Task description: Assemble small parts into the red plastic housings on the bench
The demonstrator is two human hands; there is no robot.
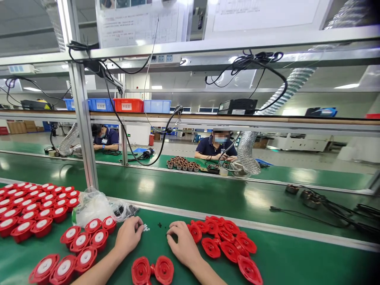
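Observation:
My left hand (128,236) rests on the green bench mat (285,261), fingertips pinched at a few tiny white parts (145,227). My right hand (181,241) lies palm down beside it, fingers curled near some small black bits (160,225). Two red round housings (152,270) sit between my wrists. Right of my right hand is a pile of empty red housings (225,239). Left of my left hand are red housings with white discs (80,241).
Several rows of red-and-white housings (32,206) fill the left. Plastic bags (95,206) lie behind my left hand. A conveyor belt (192,190) runs across. Two seated people work opposite, near copper-wound stators (182,163). An aluminium post (83,118) stands left.

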